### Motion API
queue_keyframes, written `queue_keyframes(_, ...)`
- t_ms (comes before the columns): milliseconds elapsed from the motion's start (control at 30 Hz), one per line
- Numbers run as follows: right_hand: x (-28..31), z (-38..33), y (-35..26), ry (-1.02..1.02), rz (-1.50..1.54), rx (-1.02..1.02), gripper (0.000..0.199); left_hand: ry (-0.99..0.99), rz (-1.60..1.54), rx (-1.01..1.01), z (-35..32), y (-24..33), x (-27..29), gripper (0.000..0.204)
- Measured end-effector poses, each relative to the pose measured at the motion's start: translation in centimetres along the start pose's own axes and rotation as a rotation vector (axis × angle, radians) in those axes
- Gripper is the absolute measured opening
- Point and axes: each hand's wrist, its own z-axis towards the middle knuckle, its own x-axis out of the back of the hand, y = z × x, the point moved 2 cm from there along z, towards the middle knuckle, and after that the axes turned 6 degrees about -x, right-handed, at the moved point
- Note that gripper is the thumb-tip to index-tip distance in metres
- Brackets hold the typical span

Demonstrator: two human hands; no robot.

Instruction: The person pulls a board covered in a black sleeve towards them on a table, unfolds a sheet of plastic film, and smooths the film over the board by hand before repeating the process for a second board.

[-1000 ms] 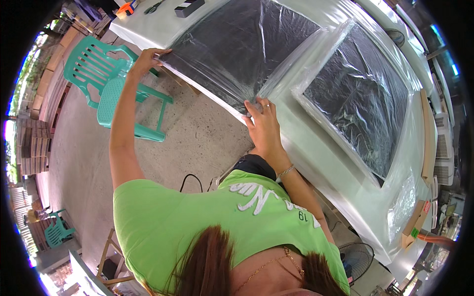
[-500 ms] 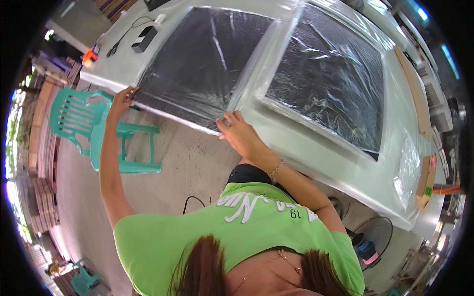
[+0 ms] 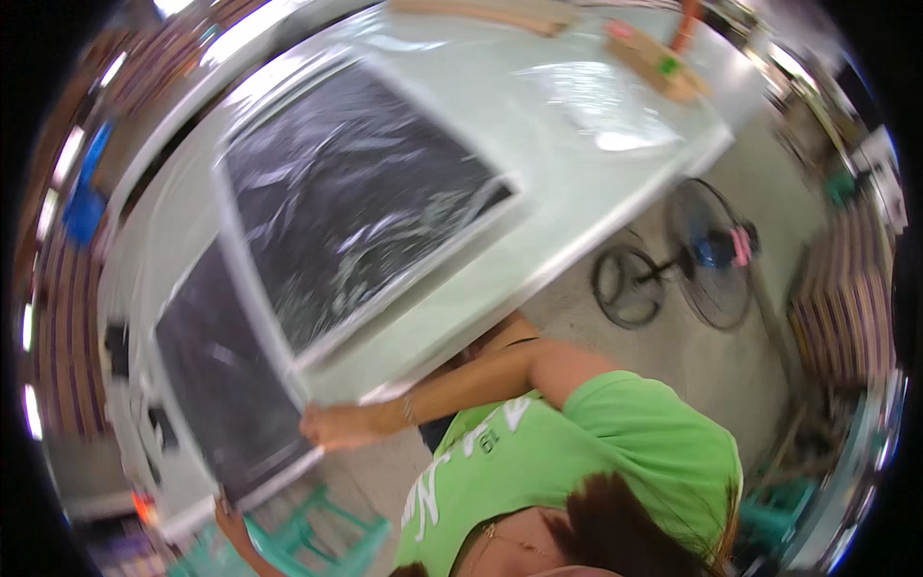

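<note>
The dark, glossy, flat rectangular panel lies at the near edge of the long, pale-green surface, toward its left end, probably so that both near corners are reachable. The bare left hand is at one corner and the bare right hand, seemingly curled, at the other, perhaps to steady it evenly; blur hides whether either grips.

Pale green table under two plastic-covered dark panels, clear plastic and two cardboard pieces
</note>
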Motion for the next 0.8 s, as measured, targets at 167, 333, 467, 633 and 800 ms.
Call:
queue_keyframes(167,4.5,0.1,-1.9,-0.085,-0.268,0.066,0.016,-0.164,0.004,-0.060,6.9,2.9,-3.5,0.047)
queue_keyframes(333,5.3,-0.2,-1.5,-0.261,-0.249,-0.026,0.043,-0.202,0.091,-0.027,13.1,9.9,-9.8,0.048)
queue_keyframes(467,2.6,-0.2,0.4,-0.149,-0.145,0.021,0.039,-0.219,0.113,-0.025,15.4,14.2,-12.3,0.048)
queue_keyframes(633,3.2,1.3,1.8,0.000,0.292,-0.001,0.051,-0.230,0.124,-0.020,17.3,16.0,-14.2,0.048)
queue_keyframes(800,-0.3,3.6,5.2,0.264,0.583,-0.461,0.064,-0.214,0.130,-0.011,18.3,16.5,-14.2,0.049)
